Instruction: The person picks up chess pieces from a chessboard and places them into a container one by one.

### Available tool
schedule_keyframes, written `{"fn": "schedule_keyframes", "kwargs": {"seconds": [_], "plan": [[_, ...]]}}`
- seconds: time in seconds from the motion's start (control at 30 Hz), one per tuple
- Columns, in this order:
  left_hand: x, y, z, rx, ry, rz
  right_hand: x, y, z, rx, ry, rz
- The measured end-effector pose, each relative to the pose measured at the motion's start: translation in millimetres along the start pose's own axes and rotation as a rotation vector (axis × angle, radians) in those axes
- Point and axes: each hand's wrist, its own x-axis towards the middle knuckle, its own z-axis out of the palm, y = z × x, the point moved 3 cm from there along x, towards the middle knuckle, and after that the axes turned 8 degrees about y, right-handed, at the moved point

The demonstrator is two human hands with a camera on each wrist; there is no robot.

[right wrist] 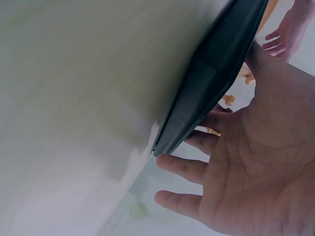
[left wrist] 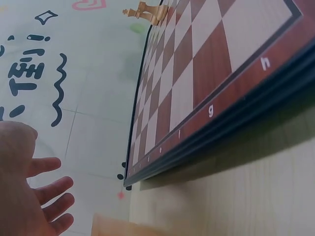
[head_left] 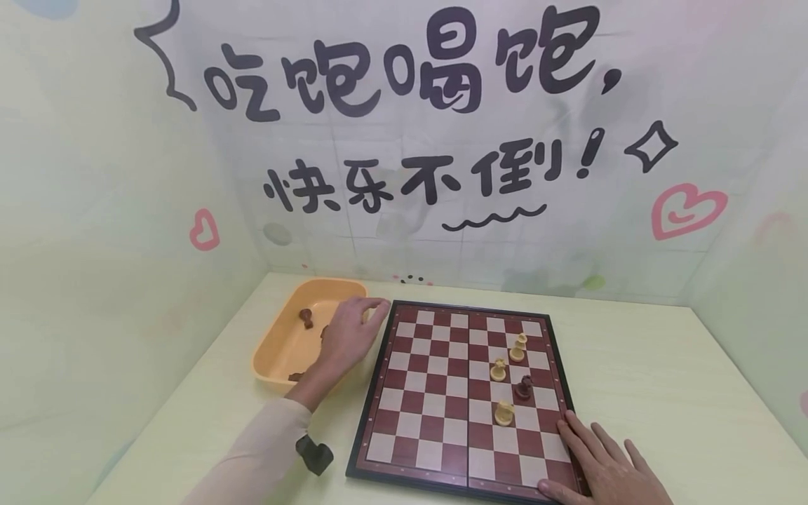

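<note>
My left hand [head_left: 347, 333] hangs over the right rim of an orange plastic tray [head_left: 268, 344], close to the chessboard's left edge. Its fingers spread loosely with nothing between them, as the left wrist view shows. Inside the tray lie dark chess pieces [head_left: 306, 318], partly hidden by the hand. My right hand [head_left: 609, 466] rests at the near right corner of the chessboard [head_left: 429, 407], fingers extended along its side. On the board's right half stand a pale knight [head_left: 503, 414], a dark chess piece [head_left: 524, 387] and two other pale pieces [head_left: 499, 369].
The board lies unfolded on a pale table [head_left: 669, 379], a seam running down its middle. Behind the table rises a wall covering [head_left: 404, 245] printed with large characters and hearts. A black device [head_left: 314, 454] sits at my left wrist, beside the sleeve.
</note>
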Motion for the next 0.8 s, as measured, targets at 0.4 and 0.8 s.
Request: {"fn": "schedule_keyframes", "kwargs": {"seconds": [0.4, 0.8], "plan": [[0.6, 15.7, 8.8, -0.022, -0.014, -0.012, -1.0, 0.8, -0.1, 0.000, 0.002, 0.008], [0.2, 28.1, 21.6, -0.012, -0.032, 0.018, -1.1, -0.8, -0.3, -0.014, 0.024, -0.009]]}}
